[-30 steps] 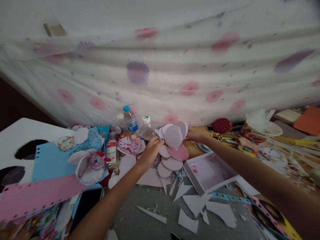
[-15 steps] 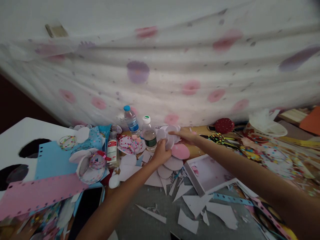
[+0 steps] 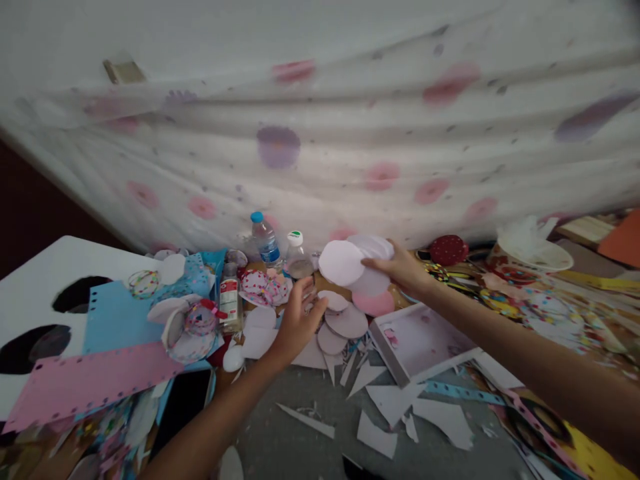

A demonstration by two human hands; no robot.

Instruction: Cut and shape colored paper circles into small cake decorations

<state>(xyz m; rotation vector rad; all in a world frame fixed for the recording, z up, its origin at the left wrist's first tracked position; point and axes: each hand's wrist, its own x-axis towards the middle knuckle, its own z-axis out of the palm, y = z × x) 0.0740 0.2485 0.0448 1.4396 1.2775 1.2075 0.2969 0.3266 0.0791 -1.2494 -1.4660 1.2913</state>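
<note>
A white cloth with pink and purple blotches point(image 3: 320, 133) hangs behind a cluttered craft table point(image 3: 300, 440), and everything here sits in relation to the two water bottles point(image 3: 280, 250) standing at its foot. In the head view, just right of the bottles, the right hand point(image 3: 400, 270) pinches a small stack of white paper circles point(image 3: 350, 260), lifted off the surface and tilted toward the camera. Below the bottles, the left hand point(image 3: 297, 320) hovers with fingers spread loose, gripping nothing, its fingertips beside more paper circles point(image 3: 345, 323) lying flat, one pink among them. Right of those lies a shallow white tray point(image 3: 420, 343); left of the bottles, a small glue bottle point(image 3: 230, 303) and a blue punched sheet point(image 3: 120, 317). Scraps litter the near edge. This looks like gathering cut circles into one bunch; the next move likely calls for the free hand to lift a flat circle cleanly by its edge.
</note>
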